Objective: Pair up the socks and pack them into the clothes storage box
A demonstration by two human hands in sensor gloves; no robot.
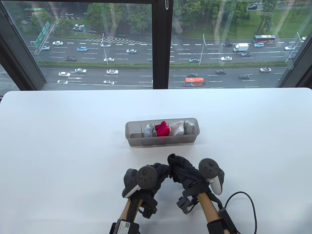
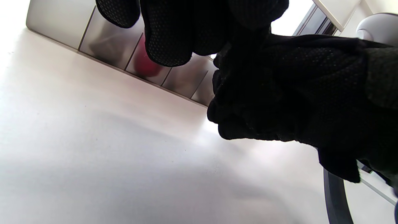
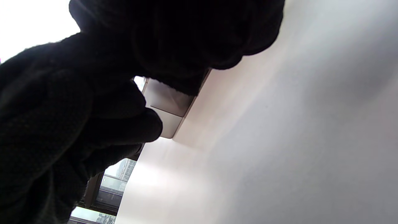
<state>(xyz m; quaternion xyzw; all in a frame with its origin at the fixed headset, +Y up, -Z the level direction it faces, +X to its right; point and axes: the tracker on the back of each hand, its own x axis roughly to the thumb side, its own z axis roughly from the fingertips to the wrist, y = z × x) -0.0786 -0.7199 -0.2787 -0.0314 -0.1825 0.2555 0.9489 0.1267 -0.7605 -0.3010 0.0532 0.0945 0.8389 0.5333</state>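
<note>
Both gloved hands meet near the table's front edge, gripping a black sock bundle [image 1: 173, 160] between them and holding it just above the table. My left hand [image 1: 161, 173] curls on its left side and my right hand [image 1: 180, 176] on its right. Behind them stands the grey translucent storage box [image 1: 136, 141] with dividers. It holds a light grey sock [image 1: 148, 130], a red pair [image 1: 162, 129], a white pair [image 1: 177, 128] and another grey sock [image 1: 189, 126]. Its leftmost compartment looks empty. In the left wrist view my left fingers [image 2: 168, 34] hang before the box [image 2: 105, 40], with the dark bundle [image 2: 273, 93] at the right.
The white table [image 1: 61, 146] runs back to a large window with a black centre post [image 1: 162, 43]. A black cable [image 1: 248, 202] loops off my right wrist. In the right wrist view only a box corner [image 3: 168, 109] shows past the dark glove and sock.
</note>
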